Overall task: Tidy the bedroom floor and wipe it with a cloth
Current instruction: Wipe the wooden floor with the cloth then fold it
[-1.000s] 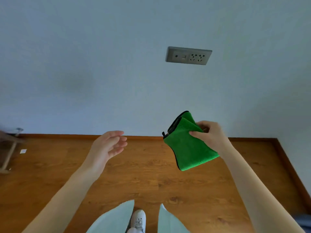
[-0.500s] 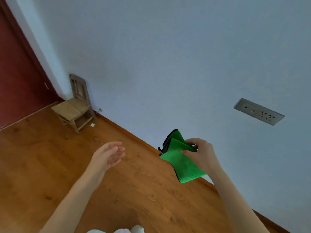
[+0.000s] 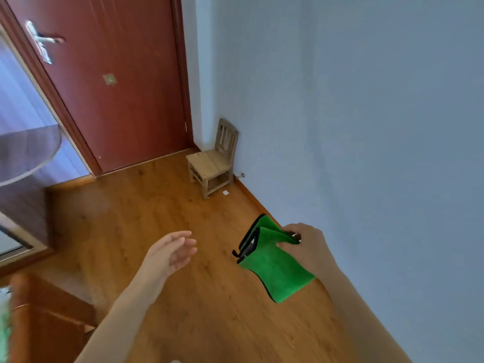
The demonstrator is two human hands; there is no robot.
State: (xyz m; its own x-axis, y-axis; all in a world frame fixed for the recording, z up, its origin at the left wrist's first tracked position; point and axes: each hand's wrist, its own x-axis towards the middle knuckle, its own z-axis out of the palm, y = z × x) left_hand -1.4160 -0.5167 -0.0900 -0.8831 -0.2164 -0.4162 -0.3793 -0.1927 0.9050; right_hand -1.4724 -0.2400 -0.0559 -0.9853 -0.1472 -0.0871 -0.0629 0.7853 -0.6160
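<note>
The view is now swung left from the socket wall to the door (image 3: pixel 117 82) and chair (image 3: pixel 213 163), while the cloth (image 3: pixel 275 268) is kept pinched in the right hand (image 3: pixel 307 247) above the floor (image 3: pixel 162 205), the left hand (image 3: pixel 170 252) open, so wiping seems not yet begun.

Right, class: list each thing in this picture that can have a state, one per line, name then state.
green cloth: folded, held in the air by the right hand
right hand: fingers pinching the cloth's upper edge
left hand: open, holding nothing
red door: swung open, doorway showing on its left
small wooden chair: upright against the wall, seat bare
paper scrap: lying on the floor
</note>
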